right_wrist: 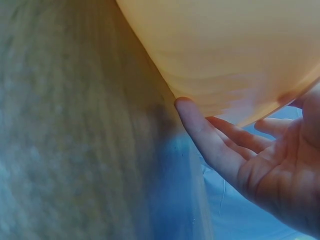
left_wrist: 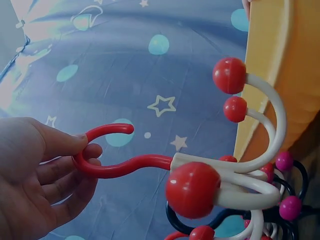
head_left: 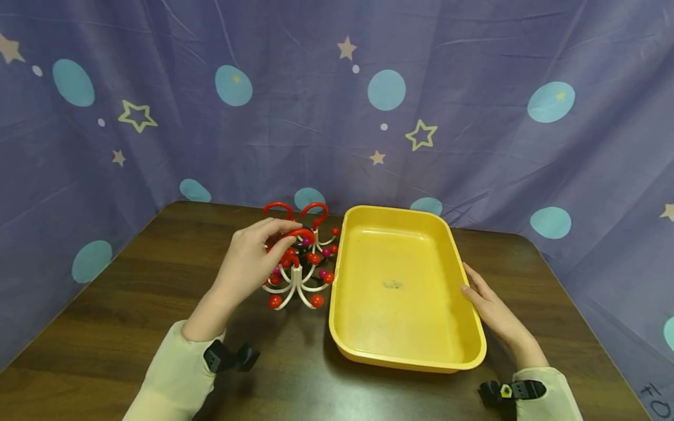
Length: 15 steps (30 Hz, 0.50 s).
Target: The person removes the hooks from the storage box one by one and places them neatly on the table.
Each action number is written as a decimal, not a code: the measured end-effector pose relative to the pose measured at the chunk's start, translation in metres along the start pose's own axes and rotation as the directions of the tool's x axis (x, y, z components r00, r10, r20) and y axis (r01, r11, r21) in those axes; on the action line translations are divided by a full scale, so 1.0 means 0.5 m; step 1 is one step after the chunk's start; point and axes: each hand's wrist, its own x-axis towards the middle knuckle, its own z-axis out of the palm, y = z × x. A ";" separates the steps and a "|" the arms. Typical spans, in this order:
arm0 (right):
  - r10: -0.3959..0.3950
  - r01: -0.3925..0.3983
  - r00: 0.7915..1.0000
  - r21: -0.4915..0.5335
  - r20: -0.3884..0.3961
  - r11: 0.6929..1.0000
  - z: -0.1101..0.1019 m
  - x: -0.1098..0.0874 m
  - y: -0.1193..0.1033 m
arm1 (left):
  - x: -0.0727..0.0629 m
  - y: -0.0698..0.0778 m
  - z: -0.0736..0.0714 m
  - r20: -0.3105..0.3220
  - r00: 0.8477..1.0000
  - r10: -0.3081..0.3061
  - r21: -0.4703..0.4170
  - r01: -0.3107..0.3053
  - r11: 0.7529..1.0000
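Observation:
My left hand [head_left: 251, 257] pinches the red hook [left_wrist: 95, 170] of a white hanger [head_left: 297, 279] between thumb and fingers. The hanger has curved white arms tipped with red balls [left_wrist: 192, 190]. In the head view it stands in front of similar hangers bunched beside the tray. Along the right side of the yellow tray [head_left: 400, 354], my right hand [head_left: 492, 307] touches the outer wall with fairly straight fingers. Its thumb lies at the rim. From the right wrist, the fingers [right_wrist: 210, 142] show against the underside and wall of the tray.
Behind the held hanger are other hangers with red hooks [head_left: 315, 204], and black ones with magenta balls [left_wrist: 290, 207] show among them. Everything sits on a dark wooden table [head_left: 131, 298]. A purple curtain [head_left: 295, 140] with stars and dots rises behind and beside it.

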 end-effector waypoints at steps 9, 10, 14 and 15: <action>0.006 -0.006 1.000 -0.020 -0.001 1.000 0.001 0.000 -0.003 | -0.027 -0.023 -0.007 0.035 0.999 -0.017 0.027 0.017 1.000; 0.005 -0.005 1.000 -0.019 0.002 1.000 0.000 0.000 -0.004 | -0.030 -0.026 -0.008 0.044 0.999 -0.020 0.022 0.019 1.000; 0.005 -0.005 1.000 -0.012 0.007 1.000 -0.002 0.000 -0.003 | -0.039 -0.036 -0.008 0.081 0.996 -0.026 0.001 0.026 1.000; 0.005 -0.004 1.000 -0.009 0.008 1.000 -0.002 0.000 -0.002 | -0.041 -0.038 -0.008 0.088 0.996 -0.025 -0.003 0.025 1.000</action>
